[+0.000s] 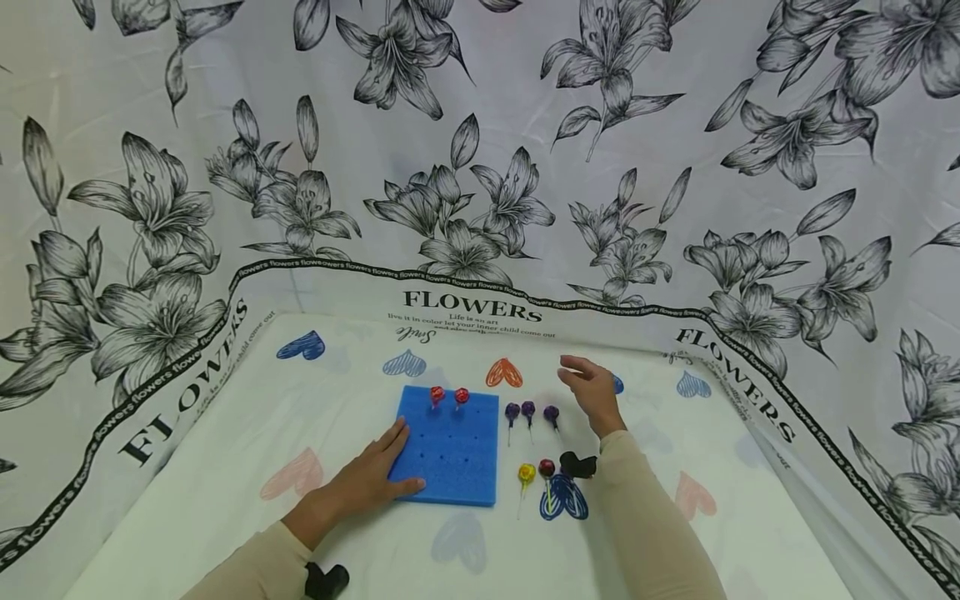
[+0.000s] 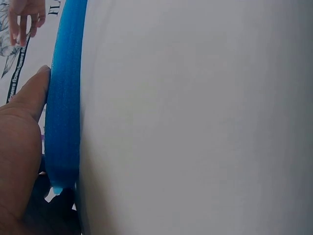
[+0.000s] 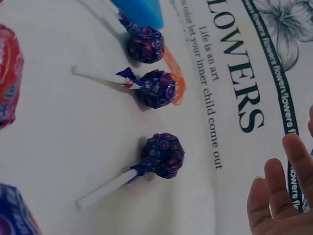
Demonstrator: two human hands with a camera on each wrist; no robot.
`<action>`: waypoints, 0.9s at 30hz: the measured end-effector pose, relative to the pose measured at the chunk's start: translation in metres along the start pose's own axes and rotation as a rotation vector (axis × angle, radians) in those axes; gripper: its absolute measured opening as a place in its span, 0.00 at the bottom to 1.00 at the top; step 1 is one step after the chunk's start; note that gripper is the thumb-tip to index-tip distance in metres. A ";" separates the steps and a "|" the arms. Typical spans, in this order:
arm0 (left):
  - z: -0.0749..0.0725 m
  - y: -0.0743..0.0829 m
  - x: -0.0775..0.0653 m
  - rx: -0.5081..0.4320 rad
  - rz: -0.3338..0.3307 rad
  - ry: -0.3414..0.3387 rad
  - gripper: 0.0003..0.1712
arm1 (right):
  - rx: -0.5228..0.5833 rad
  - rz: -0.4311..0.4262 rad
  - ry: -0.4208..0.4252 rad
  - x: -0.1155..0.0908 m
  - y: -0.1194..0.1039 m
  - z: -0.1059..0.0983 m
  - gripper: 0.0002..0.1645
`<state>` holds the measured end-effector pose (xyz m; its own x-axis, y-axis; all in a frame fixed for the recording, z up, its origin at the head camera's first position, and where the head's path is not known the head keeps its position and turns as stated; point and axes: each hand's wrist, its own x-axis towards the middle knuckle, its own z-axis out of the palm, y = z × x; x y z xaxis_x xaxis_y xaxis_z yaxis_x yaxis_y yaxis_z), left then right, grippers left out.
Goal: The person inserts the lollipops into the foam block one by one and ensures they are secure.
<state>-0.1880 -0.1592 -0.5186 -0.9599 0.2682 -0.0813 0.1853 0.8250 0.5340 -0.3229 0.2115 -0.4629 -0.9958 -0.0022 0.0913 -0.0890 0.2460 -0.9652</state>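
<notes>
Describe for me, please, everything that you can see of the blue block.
The block is a solid-blue, roughly square slab that looks like foam, with straight sides and a visible edge thickness. Small dark holes dot its top face. It lies flat on the pale, heart-printed cloth. Two red lollipops stand in it side by side near its far edge. The person's left grip touches its left side, with the thumb by the near-left corner. Its underside is hidden.

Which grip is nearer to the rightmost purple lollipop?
Right. The right grip is just right of the purple lollipop, not touching it; the left grip rests at the left edge of the blue board, farther away.
</notes>
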 end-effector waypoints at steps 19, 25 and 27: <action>0.004 -0.004 -0.001 -0.004 0.002 0.001 0.61 | -0.181 0.202 0.019 -0.006 0.032 0.015 0.21; 0.003 -0.003 0.001 -0.004 0.001 0.000 0.61 | -0.250 0.266 -0.020 -0.003 0.045 0.017 0.19; 0.003 -0.002 0.001 -0.006 0.004 0.004 0.61 | -0.278 0.277 -0.030 -0.002 0.048 0.018 0.17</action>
<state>-0.1889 -0.1595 -0.5223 -0.9601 0.2694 -0.0754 0.1879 0.8207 0.5395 -0.3253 0.2056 -0.5137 -0.9820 0.0734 -0.1743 0.1876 0.4948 -0.8485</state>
